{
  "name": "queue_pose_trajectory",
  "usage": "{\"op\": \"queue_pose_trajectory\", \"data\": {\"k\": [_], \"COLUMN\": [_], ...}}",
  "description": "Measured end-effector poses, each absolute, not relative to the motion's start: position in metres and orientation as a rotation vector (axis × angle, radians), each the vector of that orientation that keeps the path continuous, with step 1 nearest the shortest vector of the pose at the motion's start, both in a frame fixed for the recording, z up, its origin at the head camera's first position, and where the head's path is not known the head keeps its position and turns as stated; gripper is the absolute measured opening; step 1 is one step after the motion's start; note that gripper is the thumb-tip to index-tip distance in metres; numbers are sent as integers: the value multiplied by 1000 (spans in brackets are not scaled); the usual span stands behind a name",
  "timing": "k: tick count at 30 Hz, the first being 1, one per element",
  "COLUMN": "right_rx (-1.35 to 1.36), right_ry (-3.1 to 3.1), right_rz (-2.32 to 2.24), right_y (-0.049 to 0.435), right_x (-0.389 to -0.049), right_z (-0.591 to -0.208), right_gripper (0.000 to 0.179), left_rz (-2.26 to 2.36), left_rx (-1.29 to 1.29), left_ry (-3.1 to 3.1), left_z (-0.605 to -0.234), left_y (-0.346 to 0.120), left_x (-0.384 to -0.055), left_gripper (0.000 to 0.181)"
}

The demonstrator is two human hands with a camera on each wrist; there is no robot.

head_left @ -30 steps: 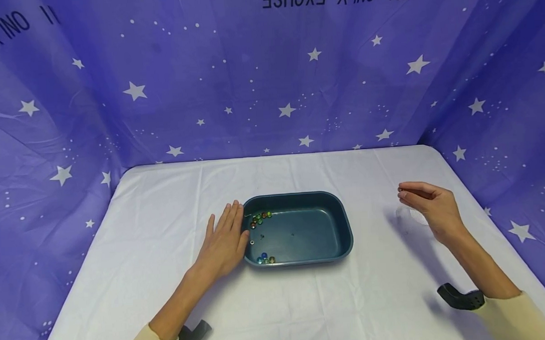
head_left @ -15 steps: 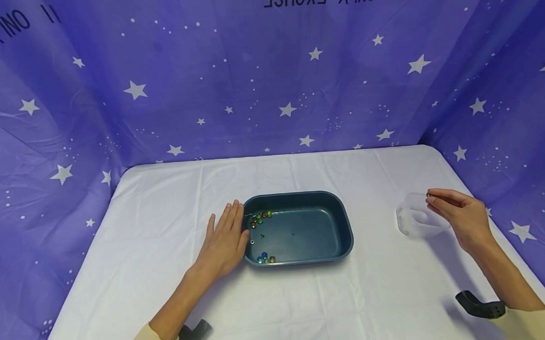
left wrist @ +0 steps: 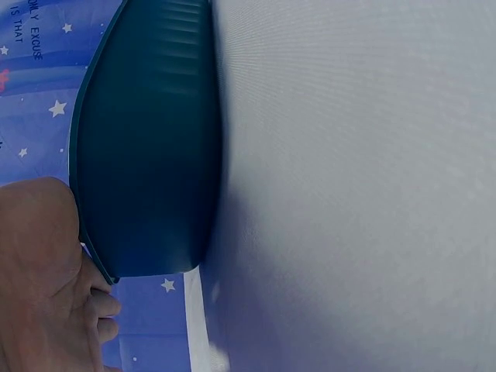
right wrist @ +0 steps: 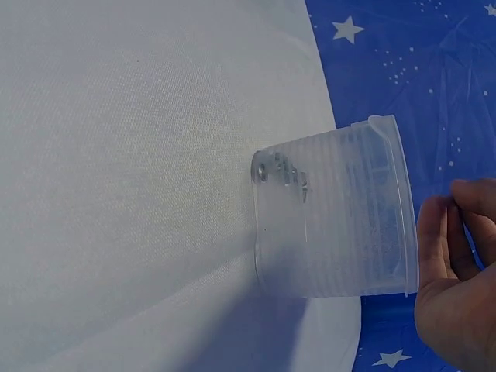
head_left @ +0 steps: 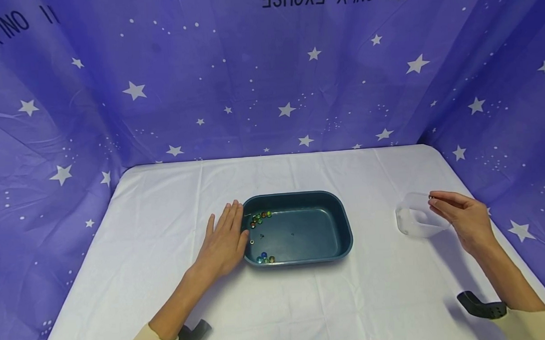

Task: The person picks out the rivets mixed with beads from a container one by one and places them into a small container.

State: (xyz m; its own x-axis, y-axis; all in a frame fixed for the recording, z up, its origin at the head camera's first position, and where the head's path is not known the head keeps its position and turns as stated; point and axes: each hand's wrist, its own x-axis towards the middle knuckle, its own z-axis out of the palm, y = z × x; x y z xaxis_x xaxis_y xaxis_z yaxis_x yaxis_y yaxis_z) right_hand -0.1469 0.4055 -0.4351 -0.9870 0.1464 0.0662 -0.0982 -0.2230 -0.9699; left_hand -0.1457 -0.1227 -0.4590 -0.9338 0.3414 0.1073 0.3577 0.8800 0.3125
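Note:
My left hand (head_left: pixel 223 243) lies with fingers straight against the left rim of a dark teal plastic tray (head_left: pixel 313 234). In the left wrist view its palm (left wrist: pixel 39 256) touches the tray's edge. Several colored glass marbles (head_left: pixel 260 219) sit along the tray's left side, with a small ring-like metal nut (head_left: pixel 252 242) between the two groups. On the right, my right hand (head_left: pixel 468 220) pinches a small dark piece, mostly hidden by the fingertips, over the rim of a clear plastic tub (right wrist: pixel 341 225). Small shiny metal pieces (right wrist: pixel 291 174) show inside near the tub's bottom.
A white cloth covers the table (head_left: pixel 304 304). Purple curtains (head_left: pixel 251 90) with white stars hang behind and at both sides. Black curved wrist mounts (head_left: pixel 480 305) stick out below both forearms.
My right hand has moved right, from left of the tub to above its right rim, then slightly lower, still pinching the small piece. The left hand and the tray stay where they were.

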Motion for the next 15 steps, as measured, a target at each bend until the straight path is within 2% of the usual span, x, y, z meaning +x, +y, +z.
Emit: {"op": "queue_pose_trajectory", "data": {"k": [15], "right_rx": [44], "right_ry": [-1802], "right_rz": [2384], "right_y": [392], "right_x": [-148], "right_z": [-426], "right_gripper": [25], "left_rz": [-512], "left_rx": [-557], "left_ry": [-3015], "left_z": [-459], "left_y": [-124], "left_x": [-146], "left_gripper": [64]}}
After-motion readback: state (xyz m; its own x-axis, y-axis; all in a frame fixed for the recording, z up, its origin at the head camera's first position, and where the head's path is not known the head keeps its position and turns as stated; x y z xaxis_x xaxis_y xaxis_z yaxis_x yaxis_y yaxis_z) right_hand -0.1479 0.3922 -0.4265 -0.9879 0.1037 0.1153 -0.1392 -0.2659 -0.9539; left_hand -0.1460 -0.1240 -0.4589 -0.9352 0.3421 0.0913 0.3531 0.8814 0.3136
